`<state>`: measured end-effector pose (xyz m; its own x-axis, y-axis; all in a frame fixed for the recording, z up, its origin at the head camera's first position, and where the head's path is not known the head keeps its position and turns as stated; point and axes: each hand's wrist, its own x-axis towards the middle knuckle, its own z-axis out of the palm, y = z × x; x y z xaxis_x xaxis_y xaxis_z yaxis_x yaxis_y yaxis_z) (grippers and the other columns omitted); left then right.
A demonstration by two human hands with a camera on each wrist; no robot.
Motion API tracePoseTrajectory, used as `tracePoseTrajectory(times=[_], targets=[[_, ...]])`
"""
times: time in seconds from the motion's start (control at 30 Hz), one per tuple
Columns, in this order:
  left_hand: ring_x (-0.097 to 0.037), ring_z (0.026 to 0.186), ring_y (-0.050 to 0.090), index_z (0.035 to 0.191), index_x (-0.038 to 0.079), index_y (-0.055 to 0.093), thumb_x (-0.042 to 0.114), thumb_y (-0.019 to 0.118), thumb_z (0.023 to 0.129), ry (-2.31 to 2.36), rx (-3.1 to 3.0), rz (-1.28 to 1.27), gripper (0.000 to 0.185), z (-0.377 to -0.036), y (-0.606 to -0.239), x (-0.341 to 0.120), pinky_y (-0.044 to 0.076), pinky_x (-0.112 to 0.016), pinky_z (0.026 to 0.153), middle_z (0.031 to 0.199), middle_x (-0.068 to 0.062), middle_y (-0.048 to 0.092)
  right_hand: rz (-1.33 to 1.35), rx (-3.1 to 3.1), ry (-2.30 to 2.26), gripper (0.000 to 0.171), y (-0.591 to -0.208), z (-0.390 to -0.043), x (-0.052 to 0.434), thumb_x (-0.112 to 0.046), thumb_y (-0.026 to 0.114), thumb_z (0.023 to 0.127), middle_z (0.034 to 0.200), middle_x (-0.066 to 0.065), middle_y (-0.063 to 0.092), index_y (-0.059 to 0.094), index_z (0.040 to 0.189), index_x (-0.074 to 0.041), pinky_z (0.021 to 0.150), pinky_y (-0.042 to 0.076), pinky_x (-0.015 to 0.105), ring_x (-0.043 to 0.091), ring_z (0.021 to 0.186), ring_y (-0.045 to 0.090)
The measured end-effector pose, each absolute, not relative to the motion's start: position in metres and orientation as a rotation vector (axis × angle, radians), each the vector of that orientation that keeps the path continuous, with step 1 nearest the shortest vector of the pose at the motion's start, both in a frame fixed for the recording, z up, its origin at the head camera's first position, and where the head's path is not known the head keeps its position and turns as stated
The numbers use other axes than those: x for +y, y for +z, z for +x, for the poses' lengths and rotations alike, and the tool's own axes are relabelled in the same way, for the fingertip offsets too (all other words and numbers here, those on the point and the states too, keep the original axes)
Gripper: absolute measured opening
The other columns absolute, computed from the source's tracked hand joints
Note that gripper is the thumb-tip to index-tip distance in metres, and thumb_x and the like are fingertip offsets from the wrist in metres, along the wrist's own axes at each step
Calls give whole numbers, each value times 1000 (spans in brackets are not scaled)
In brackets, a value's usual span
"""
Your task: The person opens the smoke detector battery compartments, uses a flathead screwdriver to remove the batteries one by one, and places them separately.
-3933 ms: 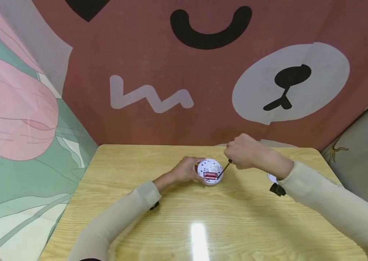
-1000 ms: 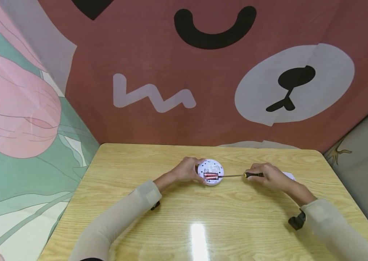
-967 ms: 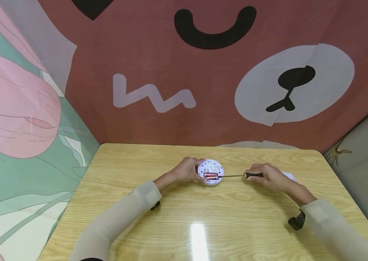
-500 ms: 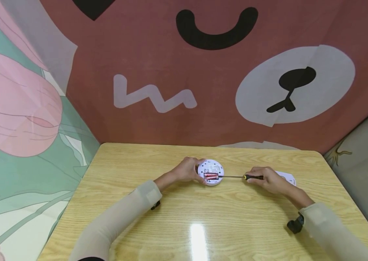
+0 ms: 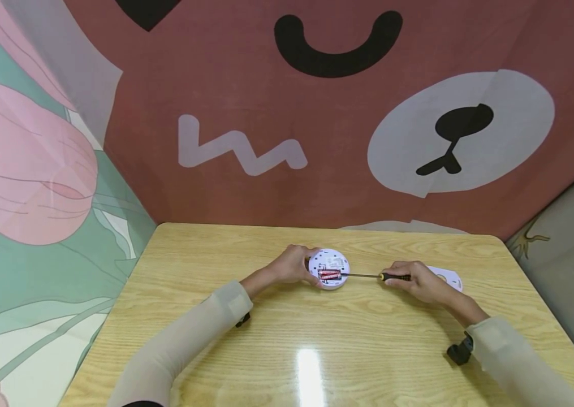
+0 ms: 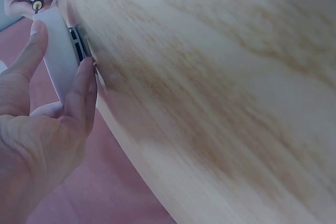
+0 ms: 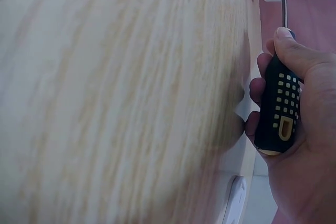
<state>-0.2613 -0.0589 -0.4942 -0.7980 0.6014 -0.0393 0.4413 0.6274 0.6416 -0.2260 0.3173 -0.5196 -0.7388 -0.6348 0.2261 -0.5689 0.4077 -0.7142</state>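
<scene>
My left hand [image 5: 289, 264] grips the rim of a round white device [image 5: 335, 261], like a smoke detector, thumb on one side and fingers on the other. Its back faces up, showing red batteries [image 5: 329, 275] in a recess; one lies slightly slanted. From the right, my right hand [image 5: 421, 281] holds a screwdriver [image 7: 278, 103] by its black and yellow handle, thumb along the front of the grip. The shaft lies almost level, and its tip meets the right end of the batteries. In the left wrist view the device's smooth side [image 6: 59, 51] stands between thumb and fingers.
A flat white plate [image 5: 452, 278] with rounded corners and a hole lies on the wooden table [image 5: 246, 362], just behind my right hand. Beyond the table's far edge hangs a printed reddish-brown cloth [image 5: 246, 198].
My right hand has come down from a raised position, so the screwdriver went from steep to nearly level. Over the last second it shifts slightly, and one battery becomes more slanted. My left hand stays put.
</scene>
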Motion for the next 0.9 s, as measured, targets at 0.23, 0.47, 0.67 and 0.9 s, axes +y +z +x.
tracePoseTrajectory(times=[0.23,0.47,0.67,0.9], targets=[[-3,80,57,154,1,52,35,99,75,926,2595,857,98,-262,-495,-59,49,-26,89,121,-8,77,-1096,2548,-1274,28,-521,-226,318,5,67,100,95,4,71,71,127,12,58,47,26,5,68,51],[-4,80,55,153,1,53,36,99,75,930,2592,867,97,-261,-494,-60,45,-20,79,129,-11,74,-1065,2540,-1283,29,-520,-225,317,3,67,101,100,5,73,70,129,11,59,47,27,8,71,55],[-4,85,57,153,2,53,36,99,74,926,2599,857,97,-262,-494,-60,47,-21,83,135,-12,72,-1078,2549,-1276,30,-520,-224,316,3,67,101,102,6,73,69,129,12,59,48,26,9,71,57],[-4,85,56,153,2,54,36,100,74,929,2599,865,97,-263,-496,-60,45,-20,80,136,-12,71,-1062,2571,-1252,31,-523,-224,317,0,67,102,101,4,73,68,131,11,57,46,26,5,68,53]])
